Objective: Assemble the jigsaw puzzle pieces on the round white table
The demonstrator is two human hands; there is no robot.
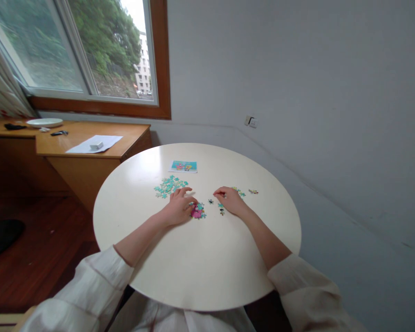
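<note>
My left hand point(179, 207) rests at the left edge of a joined patch of jigsaw puzzle point(198, 212), pink and turquoise. Its fingers are apart, and some of them touch or hover over the patch. To the right, my right hand point(228, 200) has thumb and fingertips pinched together low over the table; whatever is between them is too small to make out. A single loose puzzle piece point(210, 201) lies between the hands. Under and below the right palm are a few more pieces point(222, 211). Beyond my left hand spreads a heap of turquoise puzzle pieces point(171, 185).
A small picture card point(183, 166) lies behind the heap on the round white table point(193, 272). More pieces point(253, 191) sit right of my right hand. At the left stands a wooden desk point(134, 137) with paper point(107, 144) and a white plate point(44, 122).
</note>
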